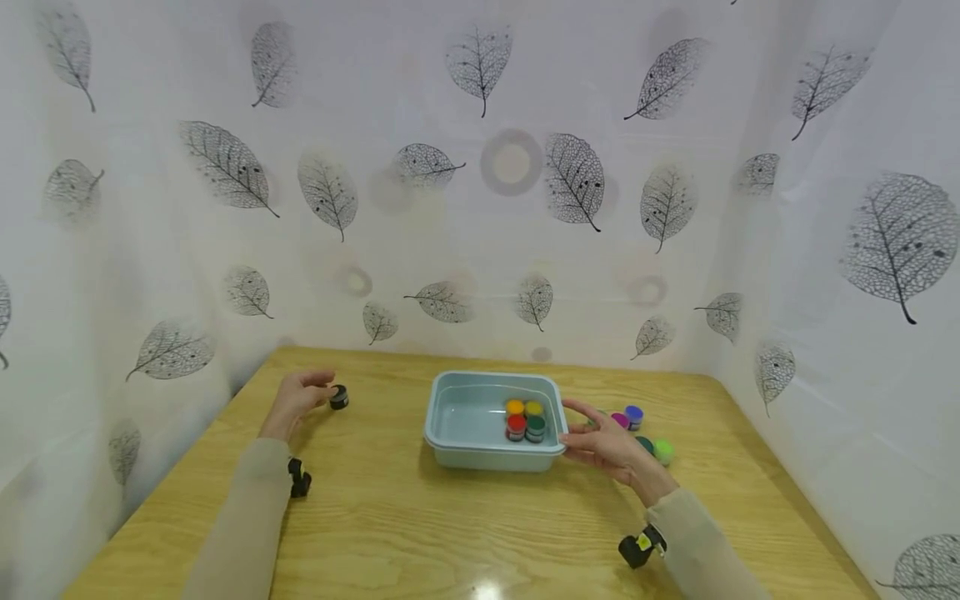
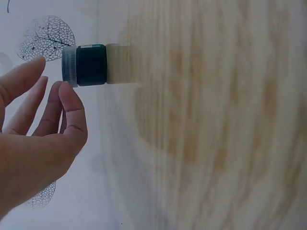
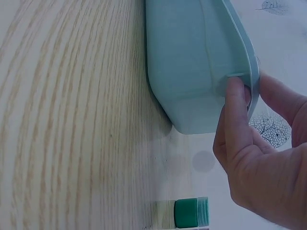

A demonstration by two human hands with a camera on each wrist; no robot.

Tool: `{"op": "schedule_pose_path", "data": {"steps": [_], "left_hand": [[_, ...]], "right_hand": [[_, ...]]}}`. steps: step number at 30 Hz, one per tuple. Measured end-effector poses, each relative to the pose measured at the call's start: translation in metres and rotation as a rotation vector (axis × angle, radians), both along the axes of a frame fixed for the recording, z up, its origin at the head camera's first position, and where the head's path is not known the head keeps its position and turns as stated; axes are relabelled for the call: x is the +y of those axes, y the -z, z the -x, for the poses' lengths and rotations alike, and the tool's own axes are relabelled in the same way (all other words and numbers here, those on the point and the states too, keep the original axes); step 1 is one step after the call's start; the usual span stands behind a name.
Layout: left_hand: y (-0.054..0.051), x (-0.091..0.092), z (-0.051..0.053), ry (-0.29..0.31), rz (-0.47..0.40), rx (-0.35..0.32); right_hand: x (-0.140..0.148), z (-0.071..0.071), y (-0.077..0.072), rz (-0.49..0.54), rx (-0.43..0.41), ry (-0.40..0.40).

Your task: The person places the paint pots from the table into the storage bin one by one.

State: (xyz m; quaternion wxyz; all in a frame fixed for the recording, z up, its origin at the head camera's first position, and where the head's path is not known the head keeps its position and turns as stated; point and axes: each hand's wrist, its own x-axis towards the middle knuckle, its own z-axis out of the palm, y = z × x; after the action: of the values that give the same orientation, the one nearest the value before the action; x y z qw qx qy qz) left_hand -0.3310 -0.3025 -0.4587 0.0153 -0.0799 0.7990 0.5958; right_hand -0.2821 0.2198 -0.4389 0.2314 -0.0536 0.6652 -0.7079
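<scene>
Left hand (image 1: 294, 402): fingers loosely bent, thumb apart from them, gripping nothing. Fingertips sit right at the clear lid of a small, dark, near-black round jar (image 1: 340, 397); contact can't be told. That jar stands upright at the left of the light wood-grain table (image 1: 360, 525), well apart from the tub.

Right hand (image 1: 611, 446): nearly closed on the right end of the pale blue-green rectangular plastic tub (image 1: 480, 460), thumb and fingers pinching its rim. Tub sits mid-table.

Inside the tub, right-hand part, four small round jars cluster: orange (image 1: 514, 407), yellow (image 1: 534, 409), red (image 1: 516, 428), dark green (image 1: 536, 430). On the table beyond the right hand, more small jars: blue-violet (image 1: 633, 417), magenta (image 1: 620, 421), light green (image 1: 663, 452), others partly hidden by the hand. White curtain with grey leaf prints (image 1: 405, 242) behind.
</scene>
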Motion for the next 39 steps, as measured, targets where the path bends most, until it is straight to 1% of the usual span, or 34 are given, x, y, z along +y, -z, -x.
{"op": "schedule_pose_path", "data": {"steps": [5,9,12,16,21,28,32,36,39], "left_hand": [[0.002,-0.002,0.001,0.055,0.053,-0.012],[0.004,-0.003,0.003,0.070,0.037,-0.048],[0.006,-0.005,0.004,0.103,0.014,-0.071],[0.007,-0.008,0.004,0.147,0.002,-0.085],[0.006,-0.009,0.005,0.166,0.017,-0.096],[0.004,-0.010,0.007,0.173,0.056,-0.099],[0.004,-0.011,0.007,0.179,0.067,-0.080],[0.003,-0.012,0.005,0.225,0.054,-0.013],[0.000,-0.011,0.005,0.275,0.035,0.027]], "right_hand": [[0.000,0.001,0.000,-0.006,0.007,0.001],[-0.001,0.001,0.000,-0.005,0.005,0.002],[-0.002,0.001,0.000,0.000,0.001,0.002],[-0.002,0.001,0.000,0.001,0.001,0.003],[-0.001,0.001,0.000,-0.007,0.005,0.004],[-0.001,0.000,0.000,-0.009,0.008,0.005],[0.000,0.000,0.000,-0.014,0.005,0.009],[-0.001,0.000,-0.001,-0.015,0.000,0.012],[-0.001,0.000,0.000,-0.011,-0.003,0.011]]}}
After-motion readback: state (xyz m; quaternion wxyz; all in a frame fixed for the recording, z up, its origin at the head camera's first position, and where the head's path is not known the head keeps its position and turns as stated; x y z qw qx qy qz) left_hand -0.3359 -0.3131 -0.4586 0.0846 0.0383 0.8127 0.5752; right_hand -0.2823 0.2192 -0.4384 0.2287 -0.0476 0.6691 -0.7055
